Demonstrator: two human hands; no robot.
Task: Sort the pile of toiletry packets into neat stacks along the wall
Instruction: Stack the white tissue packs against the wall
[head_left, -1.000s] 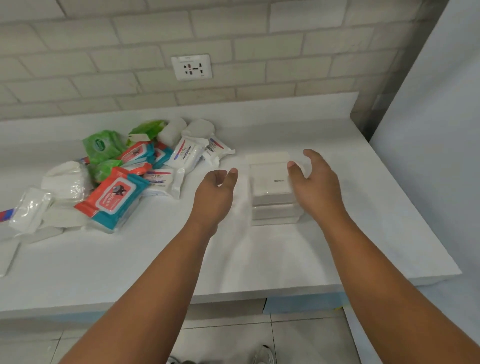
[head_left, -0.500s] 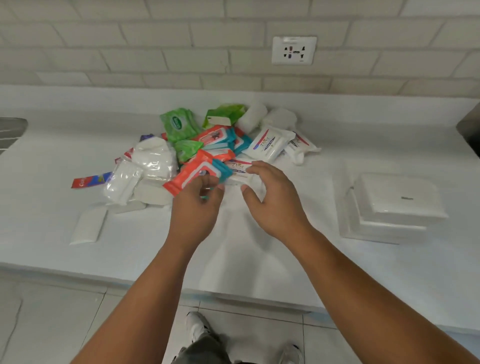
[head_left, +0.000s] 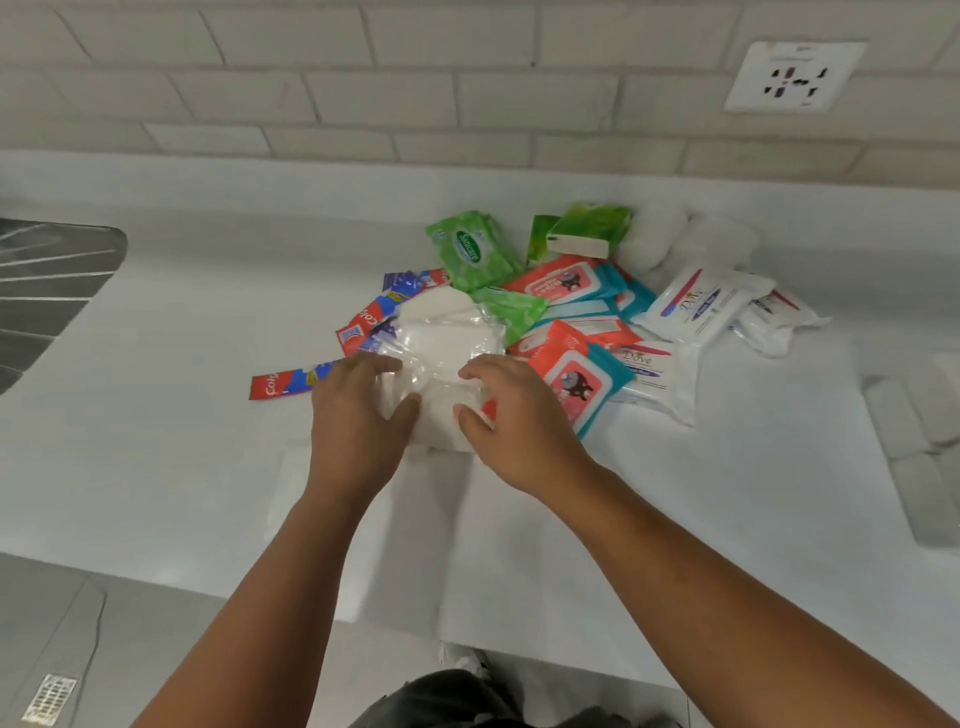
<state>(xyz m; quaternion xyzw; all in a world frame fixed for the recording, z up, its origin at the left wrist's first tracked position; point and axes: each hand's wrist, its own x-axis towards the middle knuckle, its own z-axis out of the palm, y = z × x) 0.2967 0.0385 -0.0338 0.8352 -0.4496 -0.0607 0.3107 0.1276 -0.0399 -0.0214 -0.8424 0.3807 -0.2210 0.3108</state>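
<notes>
Both the left hand (head_left: 358, 415) and the right hand (head_left: 514, 410) curl round a clear-wrapped white packet (head_left: 441, 348), one at each side. It is at the near edge of the pile (head_left: 571, 306) on the white table (head_left: 182, 415), apart from the tiled wall (head_left: 363, 78).

Backdrop: pale brick-tile wall (head_left: 363, 78) w/ white multi-pin socket (head_left: 795, 75) at upper R. White desk (head_left: 182, 467) runs along it; ribbed metal drainboard (head_left: 47, 280) at L edge. Below: grey tiled floor (head_left: 130, 649) w/ small drain grate (head_left: 49, 696). Even, diffuse light.
</notes>
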